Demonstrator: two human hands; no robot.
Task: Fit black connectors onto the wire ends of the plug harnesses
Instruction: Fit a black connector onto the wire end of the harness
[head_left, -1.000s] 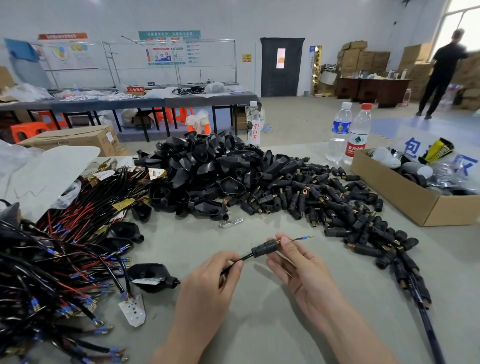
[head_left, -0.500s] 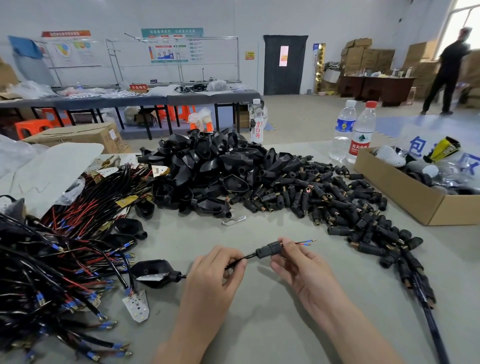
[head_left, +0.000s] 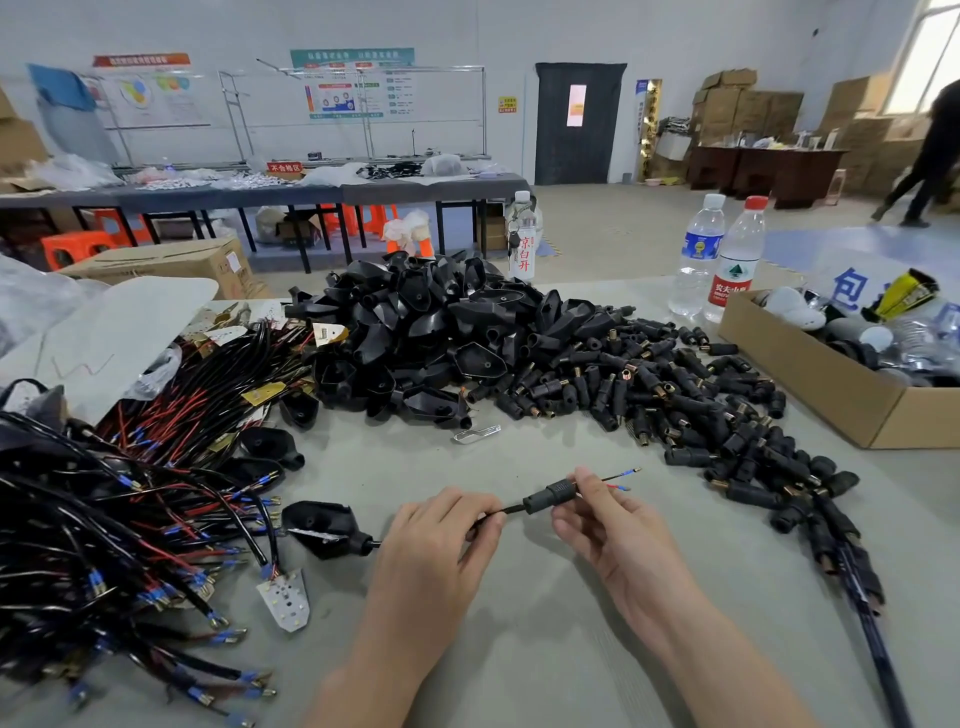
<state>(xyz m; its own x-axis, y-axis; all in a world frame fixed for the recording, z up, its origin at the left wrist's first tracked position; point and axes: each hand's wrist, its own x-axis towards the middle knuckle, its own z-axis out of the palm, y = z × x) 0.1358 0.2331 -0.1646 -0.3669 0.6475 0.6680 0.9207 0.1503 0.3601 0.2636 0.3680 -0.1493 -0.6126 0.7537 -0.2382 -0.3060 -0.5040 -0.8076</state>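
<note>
Low over the grey table I hold one plug harness. My left hand (head_left: 441, 540) pinches its black cable just left of a black connector (head_left: 550, 493). My right hand (head_left: 602, 525) grips that connector, which sits threaded on the cable. Two thin wire ends (head_left: 623, 479) with blue tips, one black and one red, stick out past my right fingers. The harness's black plug shell (head_left: 324, 527) lies on the table left of my left hand. A heap of loose black connectors (head_left: 675, 395) lies beyond my hands.
A tangle of wired harnesses (head_left: 114, 519) fills the left side. Black plug shells (head_left: 431, 332) are piled at the centre back. An open cardboard box (head_left: 810, 374) stands at right, two water bottles (head_left: 719, 254) behind it. A person walks at the far right.
The connector has slid left along the cable, baring more of the blue-tipped wire ends. The plug shell has been drawn right, toward my left hand.
</note>
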